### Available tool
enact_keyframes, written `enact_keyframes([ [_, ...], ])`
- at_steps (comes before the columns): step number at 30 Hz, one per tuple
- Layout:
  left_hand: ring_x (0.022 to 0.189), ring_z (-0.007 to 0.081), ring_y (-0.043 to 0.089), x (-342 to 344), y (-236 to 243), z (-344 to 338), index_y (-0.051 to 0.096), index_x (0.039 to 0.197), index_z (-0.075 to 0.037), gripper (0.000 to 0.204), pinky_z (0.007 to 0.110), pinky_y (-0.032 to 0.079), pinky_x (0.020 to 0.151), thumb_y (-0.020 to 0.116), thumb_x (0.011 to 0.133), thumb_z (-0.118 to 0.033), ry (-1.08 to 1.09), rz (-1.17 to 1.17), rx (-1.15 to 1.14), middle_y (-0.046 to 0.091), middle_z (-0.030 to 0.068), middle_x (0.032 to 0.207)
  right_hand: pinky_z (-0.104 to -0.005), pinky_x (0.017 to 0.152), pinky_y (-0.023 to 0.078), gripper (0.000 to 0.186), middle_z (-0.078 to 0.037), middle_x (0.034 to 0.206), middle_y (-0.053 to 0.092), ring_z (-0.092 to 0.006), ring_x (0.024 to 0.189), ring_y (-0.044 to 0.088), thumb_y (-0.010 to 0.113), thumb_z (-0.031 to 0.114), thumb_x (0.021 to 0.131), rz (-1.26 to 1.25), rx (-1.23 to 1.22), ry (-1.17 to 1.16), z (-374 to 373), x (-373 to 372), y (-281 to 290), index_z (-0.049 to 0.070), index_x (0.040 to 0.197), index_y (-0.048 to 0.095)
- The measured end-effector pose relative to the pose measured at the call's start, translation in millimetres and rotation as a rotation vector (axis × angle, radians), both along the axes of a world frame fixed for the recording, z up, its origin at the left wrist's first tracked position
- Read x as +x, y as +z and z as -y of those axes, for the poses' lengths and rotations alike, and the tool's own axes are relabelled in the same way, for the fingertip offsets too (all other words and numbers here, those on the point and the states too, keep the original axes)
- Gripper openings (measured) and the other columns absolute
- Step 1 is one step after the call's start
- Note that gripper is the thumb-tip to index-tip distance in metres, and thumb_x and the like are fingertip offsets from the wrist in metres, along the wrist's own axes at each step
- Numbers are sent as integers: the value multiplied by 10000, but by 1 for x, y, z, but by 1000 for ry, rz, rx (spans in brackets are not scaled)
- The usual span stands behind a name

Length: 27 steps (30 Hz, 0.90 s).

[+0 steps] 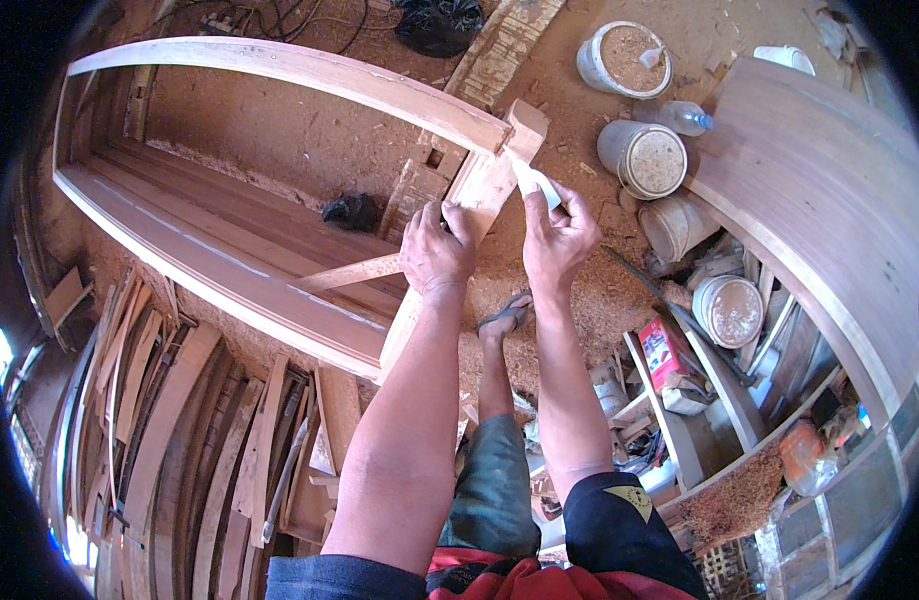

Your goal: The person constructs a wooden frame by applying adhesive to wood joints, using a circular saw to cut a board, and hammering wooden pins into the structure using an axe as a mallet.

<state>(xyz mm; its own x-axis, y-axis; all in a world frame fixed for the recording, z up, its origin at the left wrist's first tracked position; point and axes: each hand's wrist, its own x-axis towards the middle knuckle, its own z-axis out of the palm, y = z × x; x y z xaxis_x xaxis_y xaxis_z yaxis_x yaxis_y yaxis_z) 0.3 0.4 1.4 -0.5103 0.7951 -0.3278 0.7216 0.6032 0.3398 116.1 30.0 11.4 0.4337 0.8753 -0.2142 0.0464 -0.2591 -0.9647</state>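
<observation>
A long wooden frame (279,60) with curved side rails stretches from the far left to the middle. My left hand (439,250) is closed over its near end rail (484,185), fingers curled. A thin wooden strip (349,272) runs from the lower side rail up to this hand; whether the fingers also hold it is hidden. My right hand (559,235) pinches a white tapering piece (535,183), whose exact kind I cannot make out. Its pointed tip reaches the corner joint (509,145), where the end rail meets the upper side rail.
Lidded buckets (644,160) and a plastic bottle (684,118) stand at the right, beside a large wooden panel (809,190). Stacked curved boards (179,440) fill the lower left. A black bag (350,212) lies inside the frame. Sawdust covers the floor (569,330).
</observation>
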Motion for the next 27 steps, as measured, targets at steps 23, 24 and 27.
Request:
enact_keyframes([
  [23,910,392,637,1,0,-1,674,925,-67,365,499,486,792,428,972,-333,3,8,5,679,159,958,-282,706,536,199,-135,887,725,-141,799,676,742,92,866,50,-9,29,-4,6,-4,-57,986,687],
  [24,909,391,638,1,0,0,674,925,-67,363,498,487,791,429,973,-331,2,5,1,679,159,958,-282,705,535,198,-137,889,727,-141,797,676,741,92,868,47,-10,26,-5,5,-4,-58,987,688],
  [27,907,387,639,0,-1,1,674,924,-69,356,494,488,789,432,975,-326,-1,-2,-2,680,158,956,-281,706,536,196,-144,896,730,-142,797,679,735,91,873,49,-9,21,-7,4,-5,-59,991,690],
])
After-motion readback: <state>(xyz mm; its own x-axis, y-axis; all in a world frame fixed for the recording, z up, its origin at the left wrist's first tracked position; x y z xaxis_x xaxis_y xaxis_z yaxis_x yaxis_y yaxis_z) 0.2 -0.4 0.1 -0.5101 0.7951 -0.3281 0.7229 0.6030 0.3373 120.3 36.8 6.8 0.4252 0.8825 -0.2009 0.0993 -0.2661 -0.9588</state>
